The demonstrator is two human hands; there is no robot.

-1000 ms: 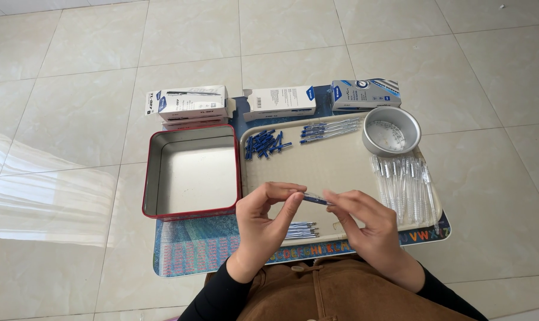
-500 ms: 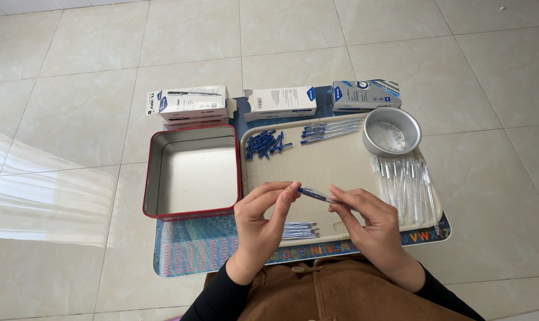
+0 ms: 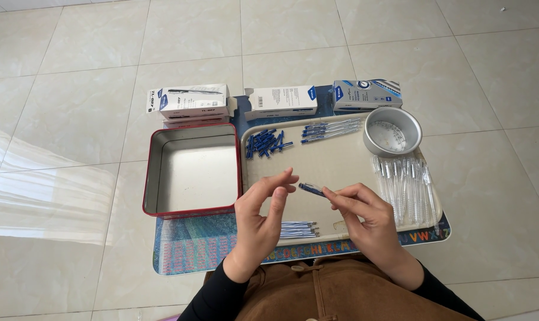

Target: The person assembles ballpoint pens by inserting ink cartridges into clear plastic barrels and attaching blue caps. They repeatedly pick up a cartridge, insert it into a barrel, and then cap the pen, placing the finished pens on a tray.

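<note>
- Right hand pinches a small blue pen part by one end, over the middle of the cream tray. Left hand is open w/ fingers spread, just beside the part, holding nothing.
- Thin grip, so the part could slip & drop on the tray or roll off to the floor.
- Red tin, left of tray: empty.
- Round metal bowl, tray's far right corner: looks like tiny bits inside, can't tell what.
- Tray holds blue caps, pens, clear tubes.
</note>
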